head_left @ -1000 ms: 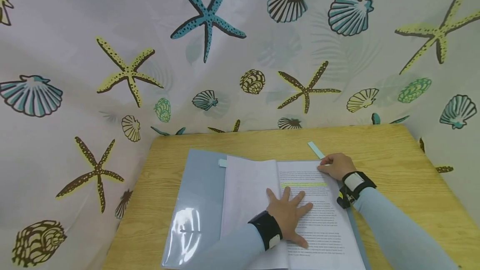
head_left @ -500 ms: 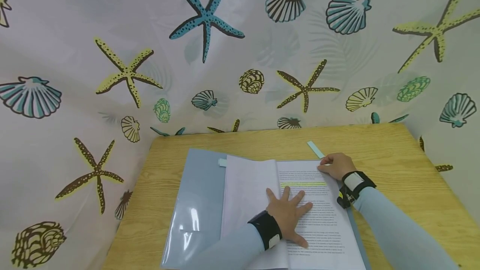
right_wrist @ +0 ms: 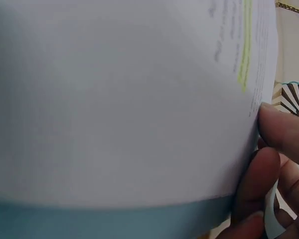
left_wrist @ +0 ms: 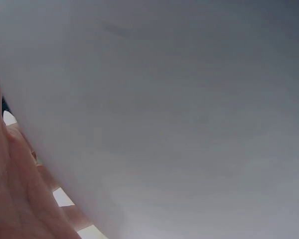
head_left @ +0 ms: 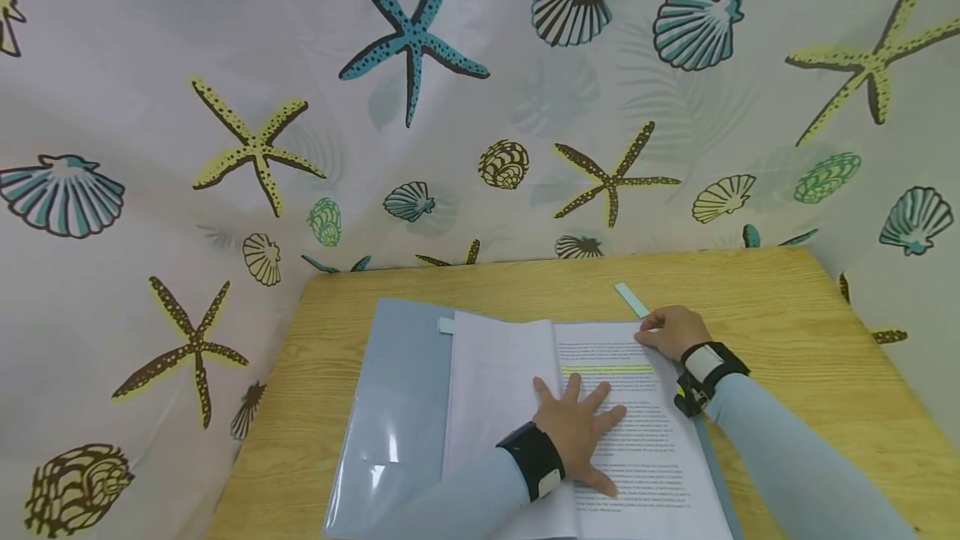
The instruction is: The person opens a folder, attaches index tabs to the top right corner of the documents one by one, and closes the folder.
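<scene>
An open blue folder (head_left: 405,390) lies on the table with pages in it. The right-hand printed page (head_left: 622,440) bears a yellow highlighted line. My left hand (head_left: 577,432) rests on this page near the fold, fingers spread and straight. At the page's upper right edge, my right hand (head_left: 673,332) pinches the paper, its thumb (right_wrist: 286,132) on the printed side. A pale blue-green paper strip (head_left: 632,300) sticks out past those fingers; in the right wrist view it curls among them. The left wrist view is mostly filled by blurred white paper (left_wrist: 169,129).
A small pale tab (head_left: 446,326) sticks out from the edge of the turned left page (head_left: 502,390). The wooden table (head_left: 795,340) meets a curtain (head_left: 465,215) with starfish and shells behind and at both sides.
</scene>
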### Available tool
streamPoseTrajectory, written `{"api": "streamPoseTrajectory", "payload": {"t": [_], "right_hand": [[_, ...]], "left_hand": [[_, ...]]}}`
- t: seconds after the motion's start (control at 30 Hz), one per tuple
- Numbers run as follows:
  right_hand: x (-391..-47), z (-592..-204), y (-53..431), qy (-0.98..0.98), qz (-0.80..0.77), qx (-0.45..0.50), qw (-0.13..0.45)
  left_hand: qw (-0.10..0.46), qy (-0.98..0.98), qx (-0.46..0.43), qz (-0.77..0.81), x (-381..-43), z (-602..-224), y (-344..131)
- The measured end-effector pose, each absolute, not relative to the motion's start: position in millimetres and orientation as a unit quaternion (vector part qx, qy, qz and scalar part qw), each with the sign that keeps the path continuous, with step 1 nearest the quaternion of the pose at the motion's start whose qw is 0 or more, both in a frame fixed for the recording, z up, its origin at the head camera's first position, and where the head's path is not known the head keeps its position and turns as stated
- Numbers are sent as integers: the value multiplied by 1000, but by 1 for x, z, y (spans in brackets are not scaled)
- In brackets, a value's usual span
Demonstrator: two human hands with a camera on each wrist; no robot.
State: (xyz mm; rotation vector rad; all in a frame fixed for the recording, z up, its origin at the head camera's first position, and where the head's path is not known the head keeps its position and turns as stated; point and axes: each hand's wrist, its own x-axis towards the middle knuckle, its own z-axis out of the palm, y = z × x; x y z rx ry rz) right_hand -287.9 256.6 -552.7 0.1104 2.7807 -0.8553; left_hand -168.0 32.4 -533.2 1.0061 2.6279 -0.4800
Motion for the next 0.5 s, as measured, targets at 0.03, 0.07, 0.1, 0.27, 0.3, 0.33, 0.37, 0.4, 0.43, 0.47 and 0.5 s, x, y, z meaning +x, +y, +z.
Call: {"api": "streamPoseTrajectory", "payload": {"t": [0.03,0.07,0.1,0.27,0.3,0.33,0.37,0.4,0.43,0.47,0.5], "right_hand": [[-288,-552,256,950,-287,36,113],[-288,-551,256,952,-283,34,112],[-288,-550,255,953,-279,32,112],[-288,-549,255,957,-264,31,118],[-288,-549,255,957,-262,32,119],[-288,-549,255,957,-261,33,120],[-288,-549,256,957,-262,33,122],[-288,-549,256,956,-264,33,124],[-288,-549,257,955,-266,32,126],[-289,-550,258,955,-267,30,128],[-290,-552,260,954,-268,28,129]], "left_hand": [[143,911,349,-168,-168,-533,32],[143,911,348,-170,-168,-532,33],[143,910,348,-172,-169,-532,33],[148,908,348,-179,-167,-528,33],[148,908,349,-179,-167,-528,33],[150,908,349,-179,-167,-527,33],[152,908,349,-178,-167,-527,33],[152,908,349,-177,-167,-527,33],[153,908,349,-176,-166,-526,32],[152,908,349,-174,-166,-526,32],[153,908,350,-172,-166,-525,33]]}}
